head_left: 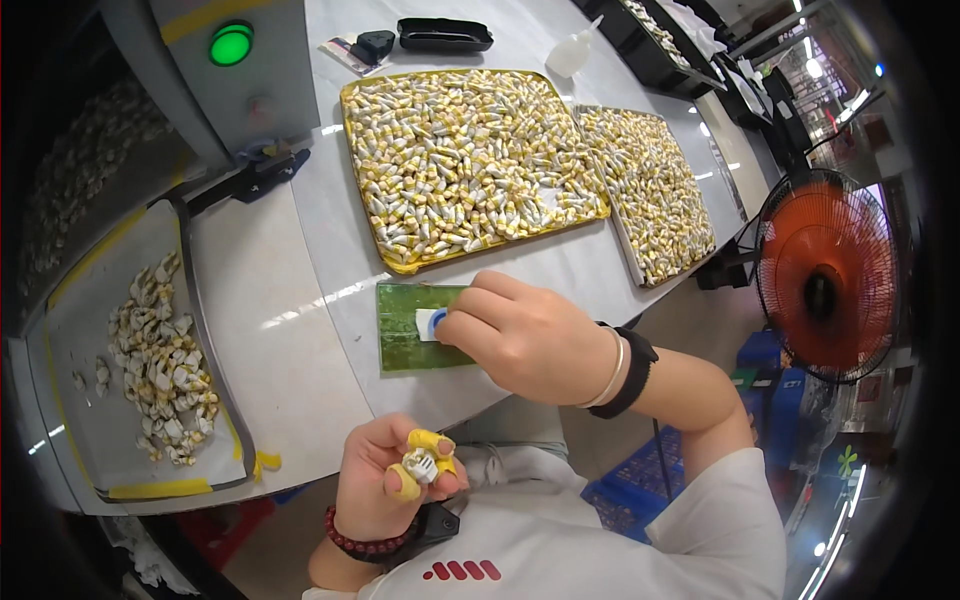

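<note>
My left hand [392,474] is raised near my body, with yellow covers on several fingertips. Between thumb and fingers it pinches a small white slotted part [419,464]. My right hand [530,338] reaches over a green rectangular mat [398,350] on the table. Its fingers are closed together at a small white piece with a blue ring [430,324], which lies on the mat. The hand covers the mat's right side, and whatever its fingertips hold is hidden.
A yellow-edged tray [400,266] and a second tray [640,270] hold many small white-and-yellow parts. At left, loose parts [165,360] lie on a taped surface beside a grey machine with a green light [231,45]. A bottle [570,55], black case [445,35] and orange fan [815,270] stand around.
</note>
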Demonstrator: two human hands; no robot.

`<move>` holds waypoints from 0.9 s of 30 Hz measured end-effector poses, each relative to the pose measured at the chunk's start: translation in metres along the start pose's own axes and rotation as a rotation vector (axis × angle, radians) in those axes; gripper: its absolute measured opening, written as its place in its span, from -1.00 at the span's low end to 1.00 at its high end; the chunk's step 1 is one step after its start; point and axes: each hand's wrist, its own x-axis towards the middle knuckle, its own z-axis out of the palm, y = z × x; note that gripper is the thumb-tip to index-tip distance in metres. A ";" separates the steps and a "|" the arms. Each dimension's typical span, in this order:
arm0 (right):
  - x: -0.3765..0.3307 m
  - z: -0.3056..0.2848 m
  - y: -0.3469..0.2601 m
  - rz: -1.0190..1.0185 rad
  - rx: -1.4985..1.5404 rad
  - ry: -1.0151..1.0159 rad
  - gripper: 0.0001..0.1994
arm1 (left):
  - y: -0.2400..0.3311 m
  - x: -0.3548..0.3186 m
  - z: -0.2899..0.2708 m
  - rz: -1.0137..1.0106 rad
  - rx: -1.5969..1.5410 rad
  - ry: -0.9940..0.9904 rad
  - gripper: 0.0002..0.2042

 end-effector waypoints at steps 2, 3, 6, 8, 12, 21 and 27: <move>-0.001 0.003 0.002 0.037 0.049 0.053 -0.83 | 0.001 0.003 0.001 -0.054 -0.024 -0.004 -0.54; -0.001 0.005 0.003 0.053 0.073 0.077 -0.84 | 0.001 0.004 0.001 -0.078 -0.038 -0.005 -0.54; -0.004 -0.017 -0.009 0.197 0.425 0.205 -0.87 | 0.000 0.004 -0.004 -0.181 -0.211 -0.034 -0.54; -0.011 -0.027 -0.016 0.159 0.575 0.268 -0.82 | -0.002 0.007 -0.002 -0.214 -0.193 -0.042 -0.56; -0.017 -0.035 -0.025 0.002 0.676 0.307 -0.82 | -0.003 0.015 -0.002 -0.368 -0.206 -0.168 -0.56; -0.021 -0.032 -0.020 -0.120 0.579 0.357 -0.89 | -0.003 0.023 0.012 -0.511 -0.284 -0.264 -0.55; -0.021 -0.035 -0.020 -0.205 0.682 0.335 -0.84 | -0.006 0.021 0.014 -0.534 -0.324 -0.302 -0.62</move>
